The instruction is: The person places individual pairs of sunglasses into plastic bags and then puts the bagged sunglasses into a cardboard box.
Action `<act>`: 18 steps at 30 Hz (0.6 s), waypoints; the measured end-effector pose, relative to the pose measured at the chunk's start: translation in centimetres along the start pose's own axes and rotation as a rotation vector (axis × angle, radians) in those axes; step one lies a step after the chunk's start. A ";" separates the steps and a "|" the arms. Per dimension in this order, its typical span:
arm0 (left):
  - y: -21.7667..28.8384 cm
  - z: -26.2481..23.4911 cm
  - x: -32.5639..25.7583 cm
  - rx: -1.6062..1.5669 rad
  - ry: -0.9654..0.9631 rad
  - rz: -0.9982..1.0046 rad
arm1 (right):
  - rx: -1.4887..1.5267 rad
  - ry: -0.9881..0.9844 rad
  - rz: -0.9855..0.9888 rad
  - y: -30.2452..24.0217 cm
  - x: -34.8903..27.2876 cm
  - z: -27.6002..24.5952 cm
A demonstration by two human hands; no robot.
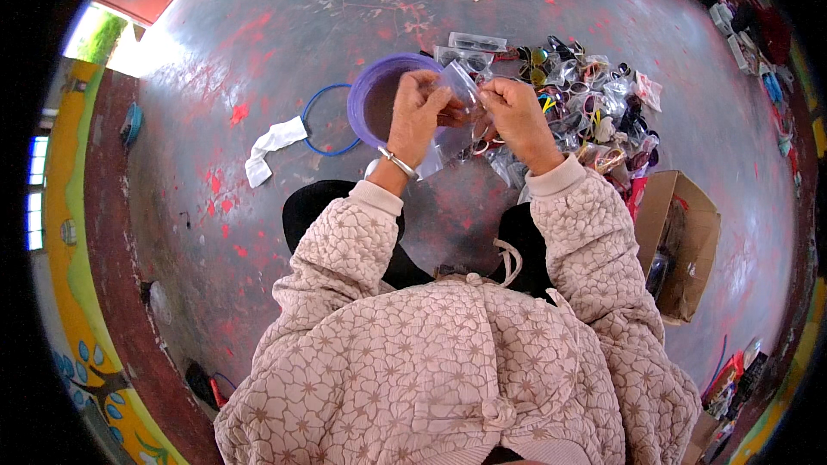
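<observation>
Both my hands are raised in front of me, over the near side of a heap of bagged sunglasses [594, 95]. Between them is a small clear plastic bag [459, 83]. My left hand [417, 114] grips the bag's left side with bent fingers, in front of a round purple tub [358, 105]. My right hand [519, 119] pinches the bag's right edge between thumb and fingers. What the bag contains, if anything, I cannot make out. Loose sunglasses and clear wrappers lie just below and to the right of my hands.
Left of the tub lie a thin blue hoop [308, 120] and a white strip of cloth or paper [274, 143]. An open cardboard box [685, 245] stands on the right, near my right forearm. The grey floor [327, 9] is spotted with red. Painted walls run along both sides.
</observation>
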State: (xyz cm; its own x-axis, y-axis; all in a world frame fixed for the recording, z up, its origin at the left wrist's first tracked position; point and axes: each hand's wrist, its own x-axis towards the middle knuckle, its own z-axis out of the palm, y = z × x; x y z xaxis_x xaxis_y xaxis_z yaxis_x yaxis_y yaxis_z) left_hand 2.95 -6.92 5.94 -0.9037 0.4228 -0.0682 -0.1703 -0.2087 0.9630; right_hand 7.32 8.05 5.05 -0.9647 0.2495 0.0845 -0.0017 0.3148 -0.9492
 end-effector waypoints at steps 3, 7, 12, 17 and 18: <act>0.6 -1.0 0.3 0.149 -0.036 0.028 | 0.074 -0.107 0.112 -2.1 -0.4 -0.4; 0.2 -1.3 0.8 0.172 -0.079 -0.130 | 0.009 -0.133 0.022 -1.9 -0.4 -0.6; 0.3 -1.2 0.8 0.217 -0.133 -0.042 | 0.054 -0.133 0.078 -3.0 -0.4 -1.1; 0.7 -0.6 0.4 0.251 -0.182 -0.046 | 0.069 -0.140 0.100 -2.3 -0.3 -1.1; 0.7 -0.6 0.4 0.240 -0.186 -0.049 | 0.164 -0.156 0.139 -2.2 -0.3 -1.2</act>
State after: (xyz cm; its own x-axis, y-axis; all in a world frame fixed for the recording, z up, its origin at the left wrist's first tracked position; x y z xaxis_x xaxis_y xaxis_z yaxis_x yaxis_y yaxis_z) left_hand 2.25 -7.45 6.42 -0.8054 0.5861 -0.0885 -0.0942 0.0210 0.9953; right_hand 7.93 8.40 7.50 -0.9876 0.1320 -0.0854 0.1029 0.1319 -0.9859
